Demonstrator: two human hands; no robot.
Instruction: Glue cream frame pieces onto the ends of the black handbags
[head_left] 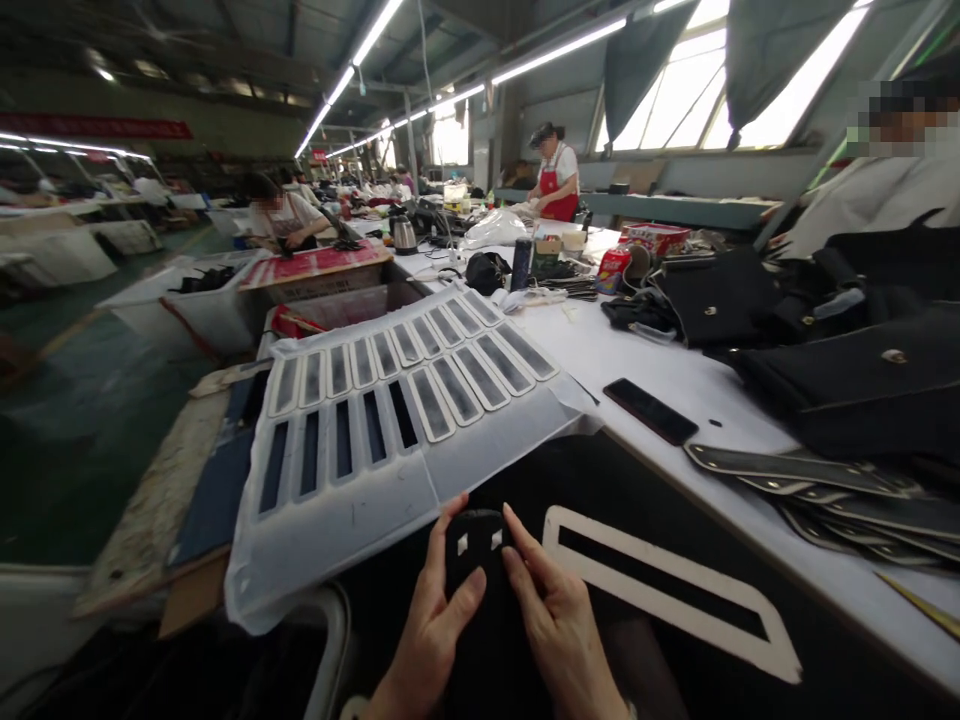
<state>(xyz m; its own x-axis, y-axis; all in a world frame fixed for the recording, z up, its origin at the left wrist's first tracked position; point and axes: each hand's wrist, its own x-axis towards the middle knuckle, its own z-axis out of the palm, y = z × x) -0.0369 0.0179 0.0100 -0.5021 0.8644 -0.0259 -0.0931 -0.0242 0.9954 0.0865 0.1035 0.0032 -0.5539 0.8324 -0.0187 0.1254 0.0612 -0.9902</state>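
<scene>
My left hand [441, 612] and my right hand [553, 600] hold a long black fabric or leather piece [480, 610] upright between them, low in the middle of the head view. Two small shiny metal bits show near its rounded top end. My left thumb presses on its face, and my right fingers lie along its right edge. Just right of my right hand, a pale slotted frame piece [660, 603] lies on a dark surface. Beyond my hands, a white sheet [330, 550] bears rows of light-rimmed oblong pieces [455, 390]. The black piece's lower end runs out of view.
On the white table [577, 345] at right lie a phone [651, 410], stacked dark straps [832, 490] and black bags [855, 370]. A yellowish pointed thing [919, 605] is at the right edge. Co-workers stand beyond the table and at right. White bins [187, 305] are at left.
</scene>
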